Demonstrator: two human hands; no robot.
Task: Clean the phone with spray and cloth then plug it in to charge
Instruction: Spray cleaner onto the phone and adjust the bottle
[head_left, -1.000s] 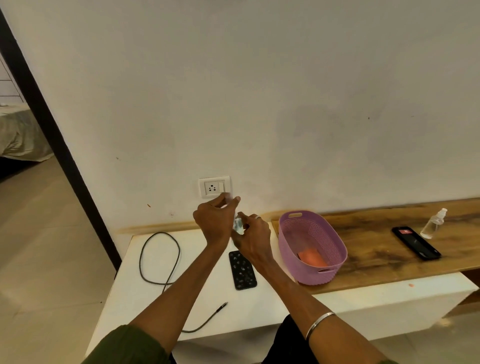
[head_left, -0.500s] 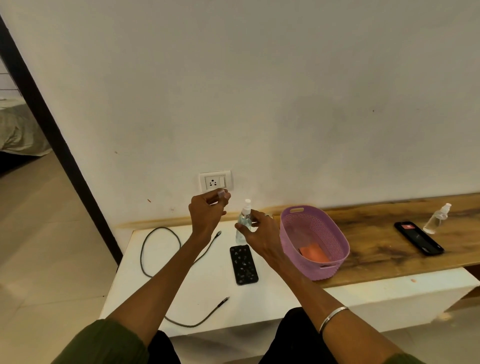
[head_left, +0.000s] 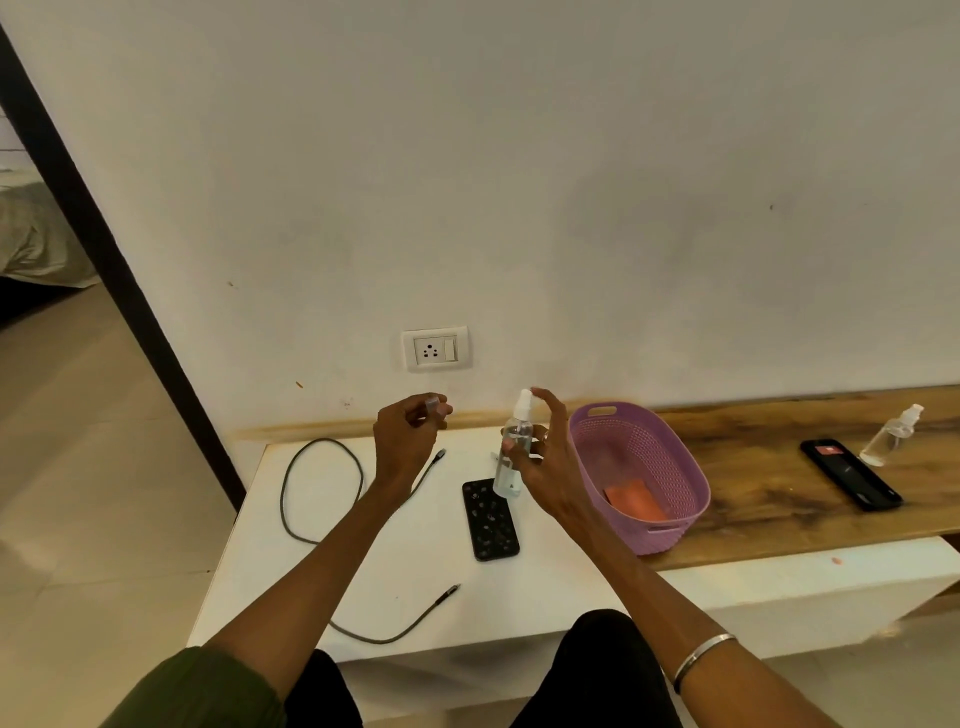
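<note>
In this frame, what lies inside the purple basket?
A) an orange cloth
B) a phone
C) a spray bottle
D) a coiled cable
A: an orange cloth lies on the bottom of the purple basket, with nothing else visible inside.

Soft, even indoor light fills the view, with faint shadows on the plain white wall (head_left: 571, 182). Wide-angle bending curves the edges. The far right looks slightly soft, perhaps from blur.

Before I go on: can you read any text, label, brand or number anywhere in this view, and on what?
None legible.
Second phone on the wooden shelf: red patch on its screen, too blurred to read.
Spray bottle in the right hand: no label visible.
Wall socket: no marking readable.
</note>
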